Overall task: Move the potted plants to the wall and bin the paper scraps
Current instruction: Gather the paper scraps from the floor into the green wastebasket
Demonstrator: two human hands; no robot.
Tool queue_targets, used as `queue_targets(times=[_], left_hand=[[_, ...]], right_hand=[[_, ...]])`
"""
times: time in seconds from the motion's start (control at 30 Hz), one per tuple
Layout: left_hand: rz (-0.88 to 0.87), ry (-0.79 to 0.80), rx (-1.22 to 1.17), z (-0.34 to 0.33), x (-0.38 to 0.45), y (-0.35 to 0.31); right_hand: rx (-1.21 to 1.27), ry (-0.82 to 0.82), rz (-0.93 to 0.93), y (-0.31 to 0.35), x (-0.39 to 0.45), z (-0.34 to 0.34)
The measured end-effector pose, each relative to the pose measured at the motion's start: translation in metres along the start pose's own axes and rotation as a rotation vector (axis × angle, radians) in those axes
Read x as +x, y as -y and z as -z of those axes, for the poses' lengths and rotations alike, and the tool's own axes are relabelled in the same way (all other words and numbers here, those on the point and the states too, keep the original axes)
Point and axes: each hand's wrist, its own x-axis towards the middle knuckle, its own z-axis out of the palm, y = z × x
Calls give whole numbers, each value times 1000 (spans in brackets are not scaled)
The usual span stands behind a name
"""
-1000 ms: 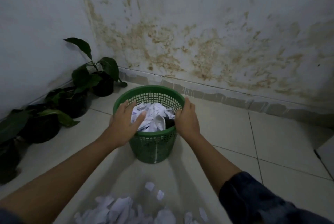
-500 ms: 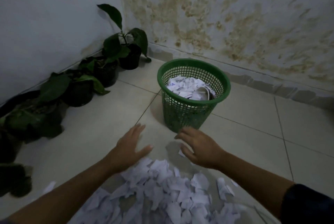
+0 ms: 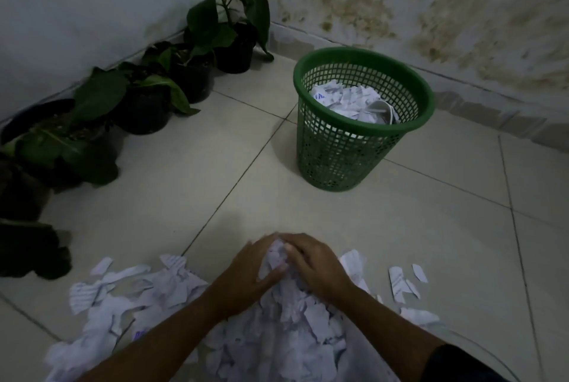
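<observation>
A pile of torn white paper scraps covers the floor in front of me. My left hand and my right hand are cupped together at the pile's far edge, squeezing a bunch of scraps between them. A green mesh bin stands beyond on the tiles, upright and partly filled with paper. Several potted plants in dark pots stand in a row along the left wall, reaching into the corner.
Loose scraps lie to the right of the pile. The stained wall runs behind the bin. Bare floor tiles stretch between the pile and the bin. A dark plant sits at the left edge.
My hands left the bin's rim, came back down to the pile and closed together around a bunch of scraps. The view tilted down and the bin now looks farther away.
</observation>
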Motion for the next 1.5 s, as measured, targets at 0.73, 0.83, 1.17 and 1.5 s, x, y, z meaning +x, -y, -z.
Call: queue_targets(times=[0.73, 0.83, 1.17, 1.5], left_hand=[[-63, -287, 497, -45, 9, -12], [-169, -318, 404, -59, 0, -4], [-114, -449, 48, -1, 45, -65], [-297, -641, -182, 74, 96, -194]], right_hand=[[-41, -321, -149, -21, -62, -27], [-104, -416, -130, -17, -62, -44], [-12, -299, -150, 18, -13, 54], [-100, -500, -16, 92, 23, 186]])
